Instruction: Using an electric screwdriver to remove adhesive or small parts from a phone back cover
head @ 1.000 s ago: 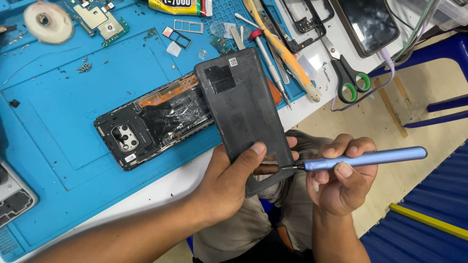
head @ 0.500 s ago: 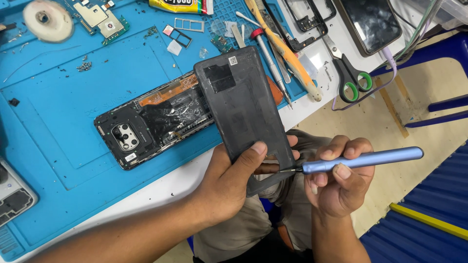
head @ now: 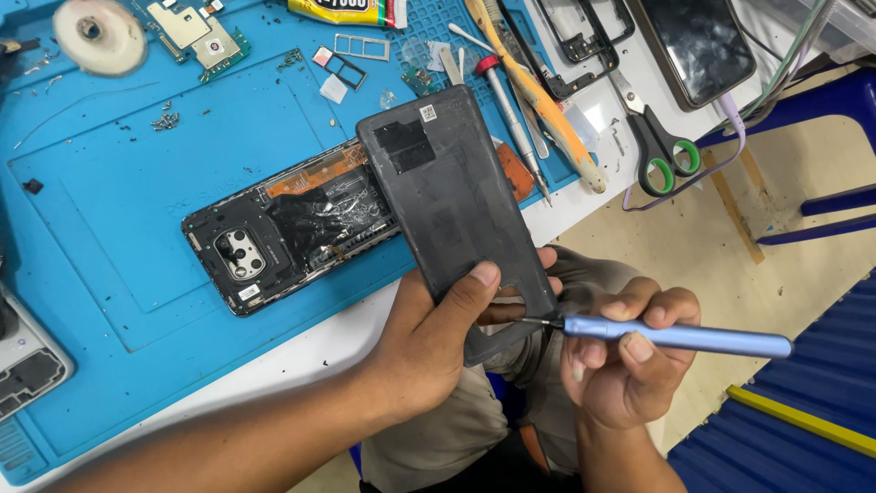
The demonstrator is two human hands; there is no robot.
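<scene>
My left hand [head: 436, 342] grips a dark grey phone back cover [head: 447, 196] by its lower end, inner side up, thumb pressed on it. My right hand [head: 625, 365] holds a blue metal tool [head: 680, 339] like a pen, its thin tip touching the cover's lower right edge beside the camera cutout. Behind the cover, an opened phone body [head: 287, 224] with exposed camera module lies on the blue work mat [head: 109, 201].
On the mat's far side lie a circuit board [head: 196, 32], a glue tube [head: 347, 11], card trays [head: 351, 50], screwdrivers [head: 511, 114] and loose screws. Green-handled scissors [head: 662, 146], a phone frame [head: 584, 41] and a dark phone [head: 698, 46] lie at right. A tape roll [head: 99, 35] sits far left.
The cover and both hands have stayed almost still; the blue tool has shifted very slightly at the cover's lower edge.
</scene>
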